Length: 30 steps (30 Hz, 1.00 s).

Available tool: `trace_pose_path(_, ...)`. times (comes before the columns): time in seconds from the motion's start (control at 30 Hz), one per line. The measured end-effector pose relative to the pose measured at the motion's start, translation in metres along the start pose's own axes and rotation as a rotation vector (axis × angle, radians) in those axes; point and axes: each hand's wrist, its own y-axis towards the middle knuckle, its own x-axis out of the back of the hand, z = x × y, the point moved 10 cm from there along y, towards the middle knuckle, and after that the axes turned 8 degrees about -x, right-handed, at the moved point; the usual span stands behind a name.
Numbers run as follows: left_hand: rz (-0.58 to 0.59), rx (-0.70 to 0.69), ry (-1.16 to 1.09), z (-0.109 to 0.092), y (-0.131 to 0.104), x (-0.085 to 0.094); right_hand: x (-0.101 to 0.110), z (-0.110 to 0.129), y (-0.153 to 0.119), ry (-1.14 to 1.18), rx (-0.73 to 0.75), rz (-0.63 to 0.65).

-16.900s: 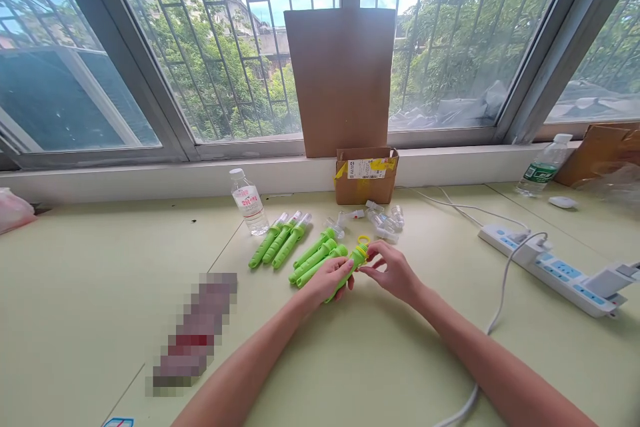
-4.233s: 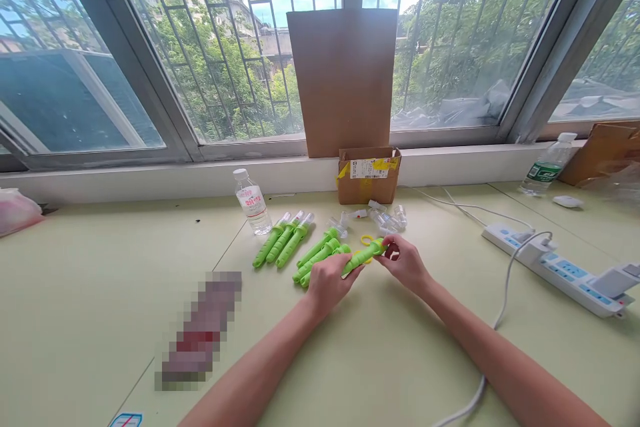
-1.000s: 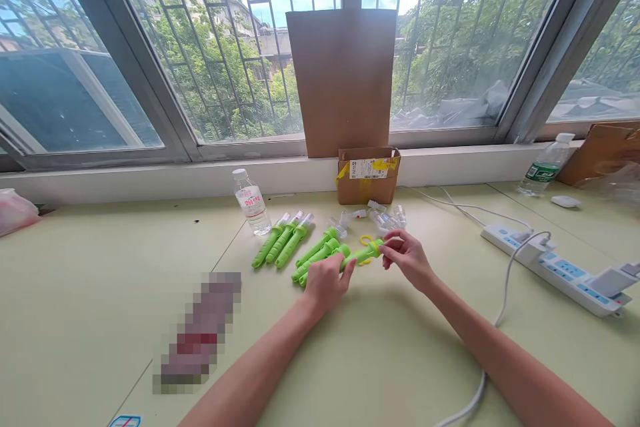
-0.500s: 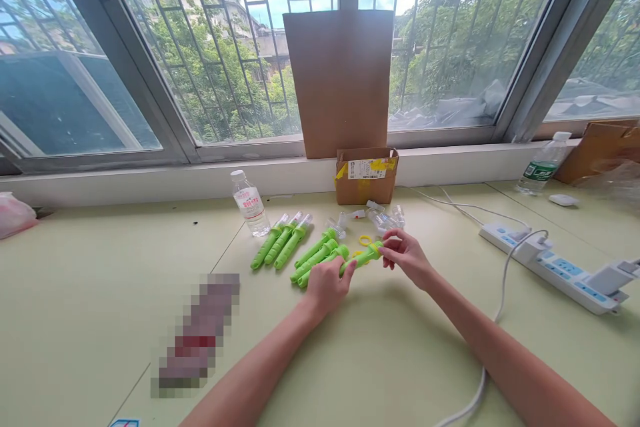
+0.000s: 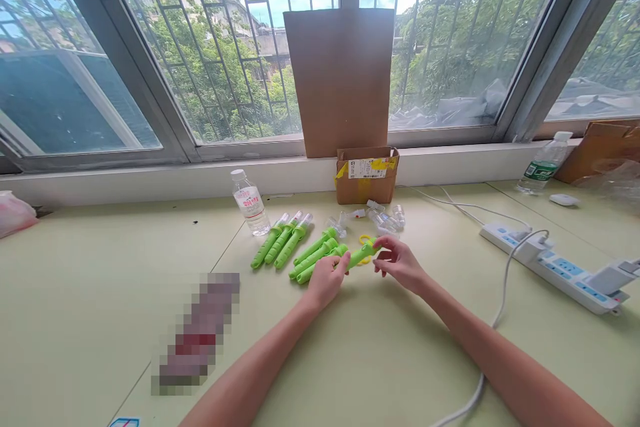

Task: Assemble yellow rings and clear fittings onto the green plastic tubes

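Observation:
My left hand (image 5: 327,280) is closed around the lower end of a green plastic tube (image 5: 359,255), which tilts up to the right. At its upper end my right hand (image 5: 397,265) has thumb and index finger pinched on the tip, partly hiding it. Several similar green tubes (image 5: 314,255) with threaded ends lie just left of and behind my left hand. Further left, three green tubes with clear caps (image 5: 287,240) lie side by side. A yellow ring (image 5: 365,239) shows behind the held tube, with more yellow partly hidden below it.
Clear plastic caps (image 5: 385,220) lie before a small cardboard box (image 5: 367,177). A water bottle (image 5: 250,203) stands at back left, another bottle (image 5: 545,163) at back right. A power strip (image 5: 550,267) and white cable (image 5: 500,307) are on the right. A blurred patch (image 5: 200,333) covers something at left.
My right hand has shifted slightly left, and its fingers now cover more of the tube's upper end. The held tube has moved a little left with my left hand.

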Motion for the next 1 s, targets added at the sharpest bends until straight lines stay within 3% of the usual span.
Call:
trace_pose_path(0.2, 0.002, -0.021, -0.031, -0.003, 0.0, -0.002, 0.016, 0.0, -0.001, 0.206, -0.007, -0.113)
trace_pose_path(0.47, -0.01, -0.048, -0.046, -0.008, 0.0, 0.0, 0.037, -0.023, 0.006, 0.488, -0.151, -0.164)
trace_pose_path(0.67, -0.016, -0.046, -0.05, -0.009, 0.0, 0.001, 0.045, -0.036, 0.009, 0.485, -0.197, -0.234)
trace_pose_path(1.0, -0.007, -0.041, -0.046, -0.008, 0.001, 0.0, 0.04, -0.04, 0.009, 0.541, -0.223, -0.203)
